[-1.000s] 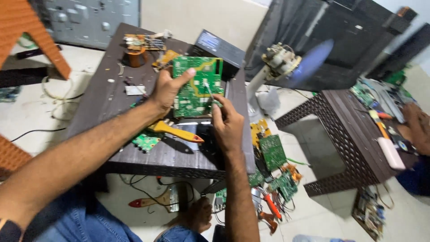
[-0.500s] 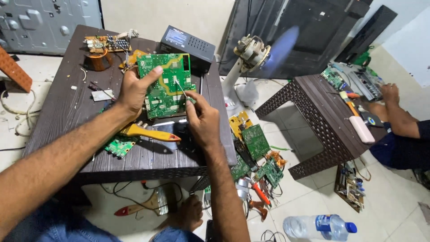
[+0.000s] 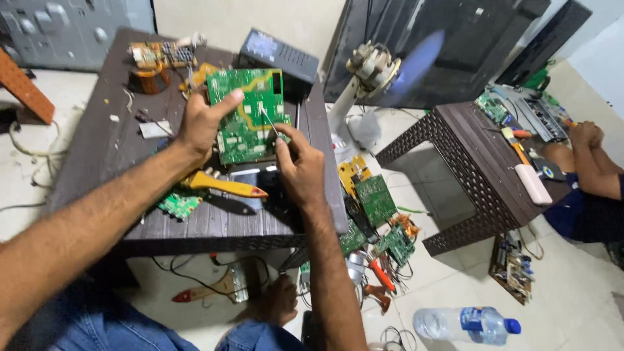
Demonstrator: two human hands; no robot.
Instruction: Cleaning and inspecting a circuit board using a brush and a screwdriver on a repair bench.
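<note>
Nearest the camera, a clear plastic water bottle with a blue cap lies on the floor, and loose green boards and orange-handled pliers are scattered beside the dark surface. On that surface, a yellow-handled tool lies just under the wrists, with a small green board near its edge. Above it, the right hand has its grip pinched together on a thin metal probe, whose tip touches the face of the green circuit board. The left hand has its grip clamped on that board's left edge, thumb on the front and fingers behind, so the board stands tilted up between the 2 hands, above the surface and to the right of the left palm. Farther back sit a copper coil part and a black box. Beyond, a fan spins, and another person's arm rests by a second dark surface on the right.
</note>
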